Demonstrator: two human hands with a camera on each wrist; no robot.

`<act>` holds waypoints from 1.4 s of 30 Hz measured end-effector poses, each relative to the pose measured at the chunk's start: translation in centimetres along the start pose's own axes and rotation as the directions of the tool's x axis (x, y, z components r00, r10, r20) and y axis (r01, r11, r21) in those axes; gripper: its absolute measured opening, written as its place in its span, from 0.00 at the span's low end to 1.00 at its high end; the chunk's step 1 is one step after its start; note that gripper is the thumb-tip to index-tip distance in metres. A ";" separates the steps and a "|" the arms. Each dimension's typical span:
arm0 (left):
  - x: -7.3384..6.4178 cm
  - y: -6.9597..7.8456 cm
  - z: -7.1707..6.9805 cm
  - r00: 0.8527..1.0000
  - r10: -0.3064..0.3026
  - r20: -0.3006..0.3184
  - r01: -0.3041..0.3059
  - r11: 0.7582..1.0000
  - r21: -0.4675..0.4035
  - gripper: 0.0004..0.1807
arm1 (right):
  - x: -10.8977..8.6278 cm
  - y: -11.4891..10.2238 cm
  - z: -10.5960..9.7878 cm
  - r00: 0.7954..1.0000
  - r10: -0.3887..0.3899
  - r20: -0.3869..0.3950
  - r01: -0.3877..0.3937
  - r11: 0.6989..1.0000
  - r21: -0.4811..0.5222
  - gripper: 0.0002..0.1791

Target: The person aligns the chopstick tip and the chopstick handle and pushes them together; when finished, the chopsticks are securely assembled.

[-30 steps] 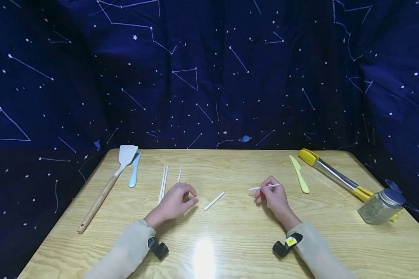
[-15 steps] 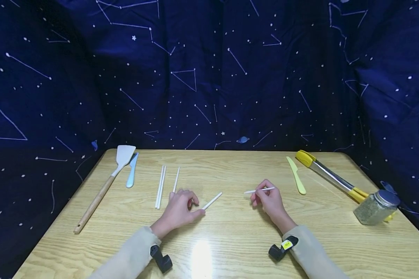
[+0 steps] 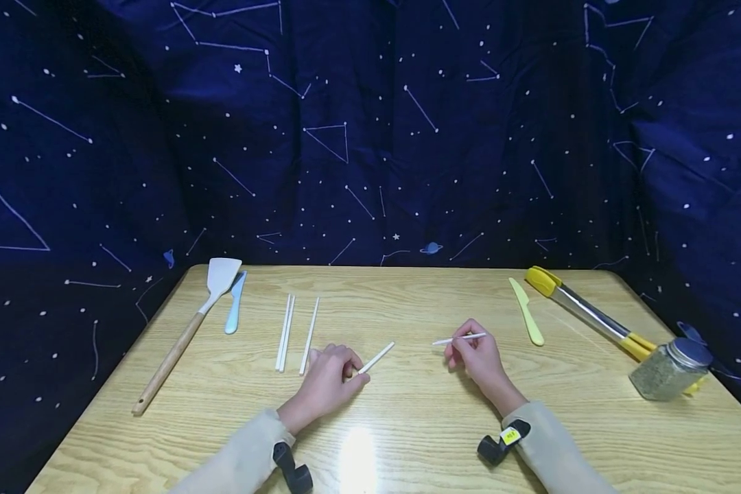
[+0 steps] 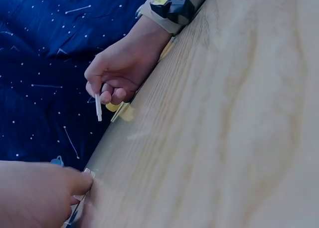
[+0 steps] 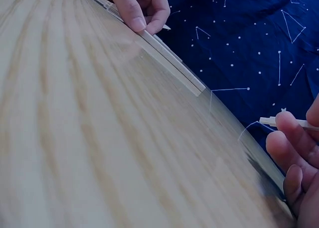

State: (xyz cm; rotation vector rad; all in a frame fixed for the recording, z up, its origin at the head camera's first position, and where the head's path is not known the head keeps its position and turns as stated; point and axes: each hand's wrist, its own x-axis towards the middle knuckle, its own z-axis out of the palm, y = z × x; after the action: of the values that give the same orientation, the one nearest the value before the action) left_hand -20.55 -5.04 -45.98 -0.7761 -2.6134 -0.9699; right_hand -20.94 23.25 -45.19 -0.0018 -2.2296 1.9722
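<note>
My left hand (image 3: pixel 328 379) pinches the near end of a short white stick (image 3: pixel 379 357) between thumb and fingers. This stick slants away to the right, low over the table; in the right wrist view its square-edged shaft (image 5: pixel 174 63) runs out from under the thumb. A second short white stick (image 3: pixel 441 342) is held by my right hand (image 3: pixel 478 351), roughly level, its tip pointing left toward the first. The two sticks are apart. Left of my left hand lie a pair of longer white sticks (image 3: pixel 285 335), side by side like chopsticks, and a single long stick (image 3: pixel 309 336).
A white spatula (image 3: pixel 188 350) with a wooden handle and a light blue knife (image 3: pixel 234 305) lie at the left. To the right are a yellow knife (image 3: pixel 527 312), yellow-tipped tongs (image 3: pixel 583 307) and a glass jar of dried herbs (image 3: pixel 669 369). A starry curtain (image 3: pixel 370 137) hangs behind.
My left hand has moved right and nearer from beside the long sticks, and has taken hold of the short stick's near end. My right hand keeps its stick, barely moving.
</note>
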 end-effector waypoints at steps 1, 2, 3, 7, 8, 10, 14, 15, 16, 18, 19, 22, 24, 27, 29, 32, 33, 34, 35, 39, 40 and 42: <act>0.0 0.0 0.1 1.000 0.003 -0.008 -0.003 1.000 -0.002 0.08 | 0.0 0.0 0.0 1.000 -0.006 -0.004 0.006 1.000 -0.005 0.02; 0.0 0.0 0.2 1.000 0.007 -0.016 -0.007 1.000 -0.001 0.08 | 0.0 0.1 0.0 1.000 -0.011 -0.005 0.011 1.000 -0.010 0.03; 0.0 0.0 0.3 1.000 0.012 -0.026 -0.012 1.000 0.002 0.08 | 0.0 0.1 0.0 1.000 -0.015 -0.003 0.015 1.000 -0.011 0.03; 0.0 0.0 0.6 0.997 0.024 -0.071 -0.025 1.000 -0.019 0.08 | -0.2 0.2 0.0 0.999 -0.043 0.007 0.043 0.999 0.032 0.03; 0.1 0.0 0.6 0.996 0.029 -0.083 -0.032 0.999 -0.029 0.08 | -0.3 0.2 0.0 0.999 -0.045 0.004 0.045 0.998 0.048 0.03; 0.2 0.0 0.6 0.994 0.033 -0.105 -0.039 0.998 -0.054 0.07 | -0.3 0.1 -0.1 0.999 -0.052 -0.005 0.052 0.994 0.092 0.03; 0.2 0.2 0.5 0.992 0.036 -0.125 -0.046 0.996 -0.078 0.06 | -0.3 -0.3 -0.4 0.998 -0.039 -0.042 0.046 0.984 0.174 0.05; 0.2 0.3 0.5 0.991 0.031 -0.128 -0.042 0.996 -0.081 0.06 | -0.2 -0.4 -0.4 0.998 -0.037 -0.045 0.045 0.979 0.198 0.06; 0.2 0.3 0.5 0.991 0.028 -0.134 -0.040 0.996 -0.081 0.05 | -0.2 -0.4 -0.5 0.998 -0.035 -0.047 0.044 0.975 0.219 0.07; 0.2 0.4 0.4 0.990 0.016 -0.138 -0.029 0.995 -0.097 0.04 | -0.2 -0.5 -0.5 0.999 -0.036 -0.041 0.045 0.964 0.261 0.10; 0.2 0.5 0.4 0.990 0.009 -0.137 -0.024 0.994 -0.109 0.04 | -0.3 -0.5 -0.5 0.999 -0.043 -0.030 0.050 0.959 0.280 0.11; 0.3 0.4 0.4 0.992 -0.007 -0.130 -0.013 0.988 -0.152 0.04 | -0.4 -0.4 -0.4 0.995 -0.087 0.038 0.070 0.943 0.325 0.14; 0.2 0.4 0.4 0.993 -0.009 -0.121 -0.012 0.984 -0.179 0.04 | -0.5 -0.3 -0.4 0.987 -0.123 0.101 0.081 0.934 0.347 0.14; 0.2 0.5 0.4 0.993 0.004 -0.122 -0.029 0.979 -0.203 0.03 | -0.5 -0.1 -0.3 0.967 -0.173 0.188 0.091 0.920 0.381 0.14; 0.3 0.5 0.4 0.992 0.017 -0.127 -0.044 0.977 -0.210 0.03 | -0.5 -0.1 -0.3 0.954 -0.196 0.226 0.092 0.910 0.404 0.14; 0.2 0.4 0.4 0.991 0.024 -0.133 -0.054 0.974 -0.222 0.03 | -0.5 0.1 -0.2 0.940 -0.222 0.260 0.097 0.903 0.418 0.14; 0.2 0.4 0.4 0.991 0.024 -0.133 -0.054 0.973 -0.225 0.03 | -0.4 0.1 -0.2 0.935 -0.230 0.269 0.102 0.903 0.416 0.15; 0.2 0.4 0.4 0.991 0.021 -0.132 -0.051 0.972 -0.228 0.03 | -0.4 0.2 -0.2 0.932 -0.234 0.278 0.105 0.906 0.410 0.15; 0.2 0.4 0.4 0.991 0.018 -0.130 -0.048 0.971 -0.233 0.03 | -0.4 0.2 -0.2 0.928 -0.240 0.287 0.110 0.908 0.403 0.15; 0.1 0.4 0.4 0.993 0.009 -0.120 -0.039 0.969 -0.244 0.03 | -0.5 0.3 -0.1 0.915 -0.248 0.319 0.118 0.919 0.377 0.14; 0.1 0.4 0.4 0.993 0.008 -0.119 -0.038 0.968 -0.247 0.03 | -0.5 0.3 -0.1 0.913 -0.247 0.325 0.117 0.921 0.372 0.13; 0.1 0.4 0.4 0.993 0.010 -0.117 -0.040 0.967 -0.252 0.03 | -0.5 0.3 0.0 0.910 -0.247 0.334 0.117 0.924 0.364 0.12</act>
State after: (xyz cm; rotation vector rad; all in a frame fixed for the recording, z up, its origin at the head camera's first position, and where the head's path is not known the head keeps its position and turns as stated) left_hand -20.37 -4.50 -46.01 -0.7830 -2.4054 -1.3188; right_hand -20.47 23.28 -45.56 0.6592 -1.9525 2.3721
